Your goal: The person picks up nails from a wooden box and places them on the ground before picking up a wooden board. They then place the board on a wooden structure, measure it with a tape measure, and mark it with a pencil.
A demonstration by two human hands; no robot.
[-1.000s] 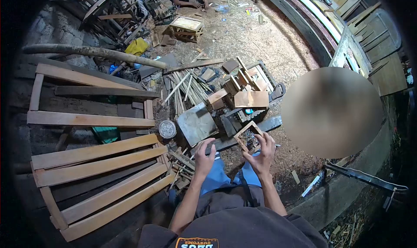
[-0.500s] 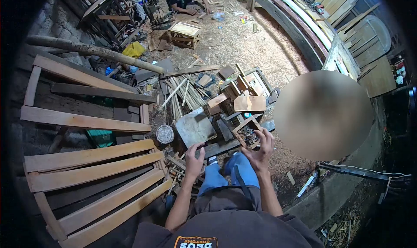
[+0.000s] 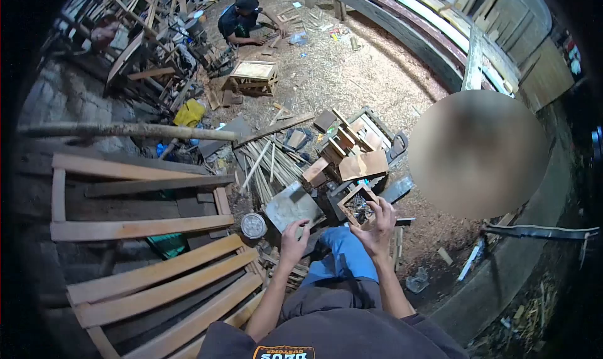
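My left hand is raised over my lap with thumb and fingers apart and nothing between them. Just beyond it is a pale square board. My right hand is also raised, fingers curved and spread, holding nothing. It overlaps the near corner of a small wooden box that has small metal pieces inside; whether the hand touches it I cannot tell. Behind the box lies a brown wood piece.
Slatted wooden frames lie at the left, beside a round can. Thin sticks are piled ahead. A person crouches at the back near a small wooden stool. A long beam crosses the upper right.
The view has shifted, so the frames at the left appear lower and further right. The crouching person shows more fully. Both my hands stay raised and open.
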